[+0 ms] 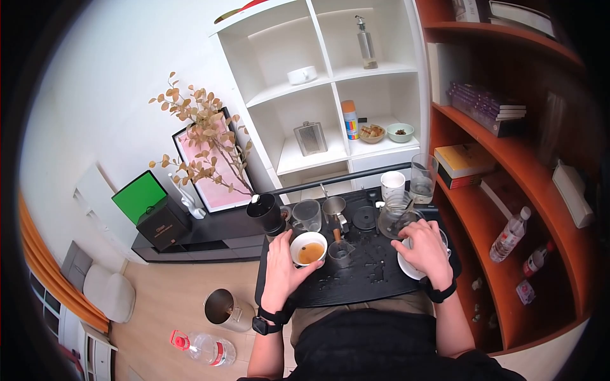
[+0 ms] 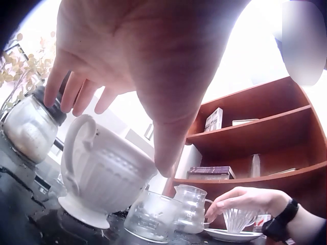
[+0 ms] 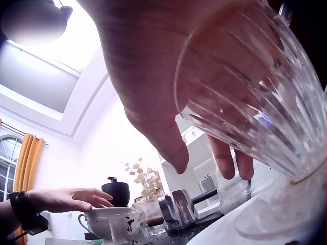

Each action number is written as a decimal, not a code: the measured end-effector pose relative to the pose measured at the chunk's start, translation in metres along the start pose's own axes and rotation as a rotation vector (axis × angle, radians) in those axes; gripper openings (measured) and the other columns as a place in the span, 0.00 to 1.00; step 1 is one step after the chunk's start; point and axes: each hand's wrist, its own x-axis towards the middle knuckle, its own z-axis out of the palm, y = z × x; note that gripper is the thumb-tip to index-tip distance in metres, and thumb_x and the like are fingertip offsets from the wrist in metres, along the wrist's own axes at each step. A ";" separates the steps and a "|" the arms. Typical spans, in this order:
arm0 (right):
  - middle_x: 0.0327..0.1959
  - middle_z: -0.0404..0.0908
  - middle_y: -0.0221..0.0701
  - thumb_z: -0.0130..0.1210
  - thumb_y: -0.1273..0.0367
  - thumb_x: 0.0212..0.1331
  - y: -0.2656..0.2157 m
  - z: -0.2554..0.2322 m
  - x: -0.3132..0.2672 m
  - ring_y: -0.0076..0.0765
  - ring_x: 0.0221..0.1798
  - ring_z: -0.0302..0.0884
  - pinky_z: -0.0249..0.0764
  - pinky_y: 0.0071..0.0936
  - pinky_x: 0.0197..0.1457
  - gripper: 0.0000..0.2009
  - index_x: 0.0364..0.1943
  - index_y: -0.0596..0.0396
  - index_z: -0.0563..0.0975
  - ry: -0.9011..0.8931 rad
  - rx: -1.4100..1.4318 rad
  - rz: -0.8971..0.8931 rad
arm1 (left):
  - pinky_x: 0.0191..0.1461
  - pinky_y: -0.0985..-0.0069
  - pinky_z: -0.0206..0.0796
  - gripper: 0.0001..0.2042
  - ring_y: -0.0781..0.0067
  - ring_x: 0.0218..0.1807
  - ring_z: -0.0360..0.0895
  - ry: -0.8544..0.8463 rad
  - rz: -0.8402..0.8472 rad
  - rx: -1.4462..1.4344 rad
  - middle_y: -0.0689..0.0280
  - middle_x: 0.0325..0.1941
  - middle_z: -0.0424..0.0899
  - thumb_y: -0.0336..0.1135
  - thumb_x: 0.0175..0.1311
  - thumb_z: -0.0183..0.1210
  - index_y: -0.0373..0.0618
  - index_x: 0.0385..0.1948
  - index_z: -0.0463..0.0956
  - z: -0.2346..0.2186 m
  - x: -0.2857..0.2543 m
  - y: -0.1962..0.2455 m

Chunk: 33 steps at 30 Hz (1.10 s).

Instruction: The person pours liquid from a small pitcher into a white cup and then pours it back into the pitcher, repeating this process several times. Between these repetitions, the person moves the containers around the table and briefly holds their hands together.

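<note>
A white footed cup [image 2: 107, 173] holding brown liquid [image 1: 311, 253] stands on the black table [image 1: 343, 291]. My left hand [image 1: 284, 270] spreads over it, thumb along the right of the rim and straight fingers beyond the left side. On the right, a clear ribbed glass dripper [image 3: 255, 107] stands on a white saucer [image 1: 410, 270]. My right hand [image 1: 427, 254] arches over the dripper with loosely bent fingers, thumb apart from the other fingers. Just beyond those fingers stands a glass carafe [image 2: 190, 206].
A black grinder [image 1: 265, 214], a glass cup [image 1: 307, 216], a metal pitcher [image 1: 333, 207] and a small glass jug with a wooden handle [image 1: 341, 254] stand nearby. Behind the carafe are a white cup [image 1: 393, 185] and a tall glass [image 1: 422, 181]. Water drops dot the table.
</note>
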 end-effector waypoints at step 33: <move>0.44 0.95 0.34 0.75 0.55 0.67 0.002 0.003 0.000 0.42 0.58 0.85 0.68 0.42 0.72 0.17 0.41 0.57 0.94 0.000 -0.013 0.001 | 0.77 0.57 0.82 0.54 0.48 0.77 0.85 0.054 -0.282 -0.474 0.47 0.78 0.81 0.33 0.53 0.90 0.41 0.83 0.65 0.027 -0.009 -0.005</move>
